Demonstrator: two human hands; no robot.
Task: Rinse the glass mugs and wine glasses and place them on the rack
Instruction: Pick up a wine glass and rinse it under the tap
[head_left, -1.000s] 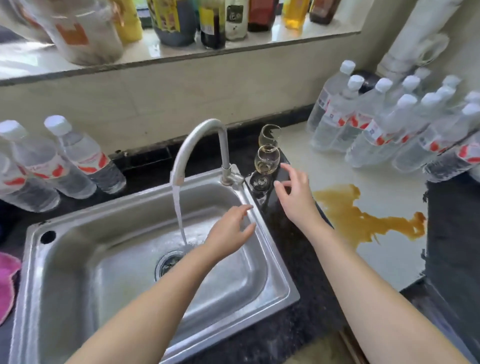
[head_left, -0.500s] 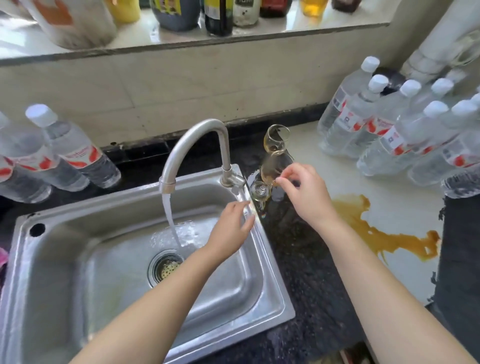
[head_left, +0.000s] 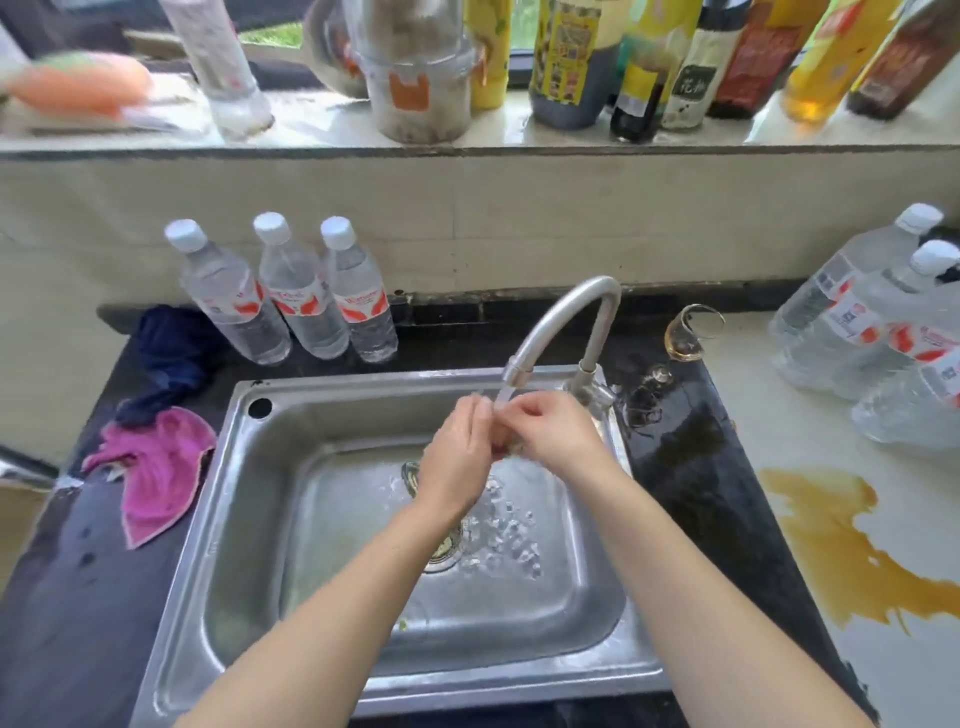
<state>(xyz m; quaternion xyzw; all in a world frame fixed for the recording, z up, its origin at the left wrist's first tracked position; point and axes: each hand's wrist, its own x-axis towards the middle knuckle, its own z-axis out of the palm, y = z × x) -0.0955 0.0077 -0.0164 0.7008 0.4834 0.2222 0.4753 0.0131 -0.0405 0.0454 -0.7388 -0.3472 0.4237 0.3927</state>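
Both my hands meet under the running faucet (head_left: 566, 317), over the steel sink (head_left: 249, 519). My right hand (head_left: 553, 441) holds a small clear wine glass (head_left: 503, 422) that is mostly hidden between my palms. My left hand (head_left: 457, 457) is cupped against the glass from the left. Water splashes off my hands into the basin. A second wine glass (head_left: 693, 332) with an amber film stands on the dark counter behind the tap, to the right of my hands. No rack is in view.
Three water bottles (head_left: 296, 296) stand behind the sink at the left, and more bottles (head_left: 872, 332) lie at the right. A pink cloth (head_left: 156, 467) and a dark blue cloth (head_left: 171, 353) lie left of the sink. An amber spill (head_left: 831, 535) covers the pale counter. Sauce bottles (head_left: 576, 62) line the sill.
My right hand picked the nearer wine glass off the counter and carried it left under the tap. My left hand rose to meet it. The view shifted left.
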